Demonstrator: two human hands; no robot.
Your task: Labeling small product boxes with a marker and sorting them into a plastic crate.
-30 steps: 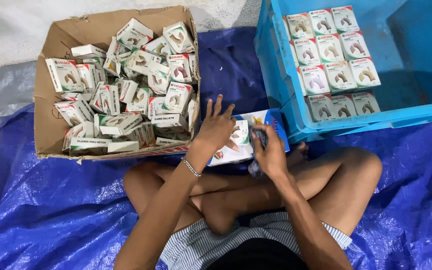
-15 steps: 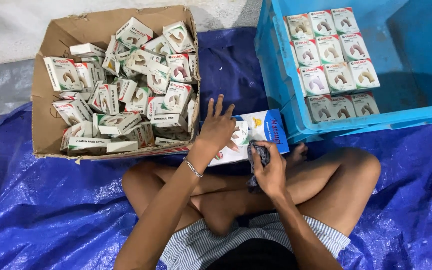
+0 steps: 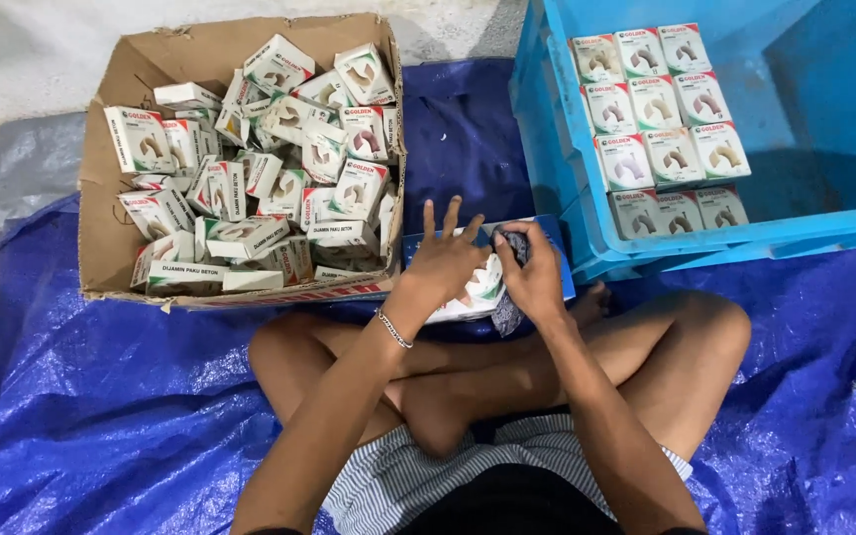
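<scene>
**Item: small white-and-blue cardboard retail box, in hand over the lap**

Location: the small white-and-blue printed cardboard box lies flat in front of the crossed legs, on the crinkled blue plastic tarpaulin, between the open brown corrugated carton and the bright blue plastic crate.

Hold: the left hand presses down on the box top, fingers spread apart and flat, not curled round it. The right hand has its fingers closed together on a dark crumpled cloth held against the box's right end.

Handling, by judgement: light; thin card that would dent under a hard pinch; the glossy print is likely a little slippery. Best taken across the two long edges with thumb opposite fingers, not by the flap ends.

Nearby stock: loose jumble of like white boxes in the carton; neat rows of the same boxes standing against the crate's left wall.
</scene>
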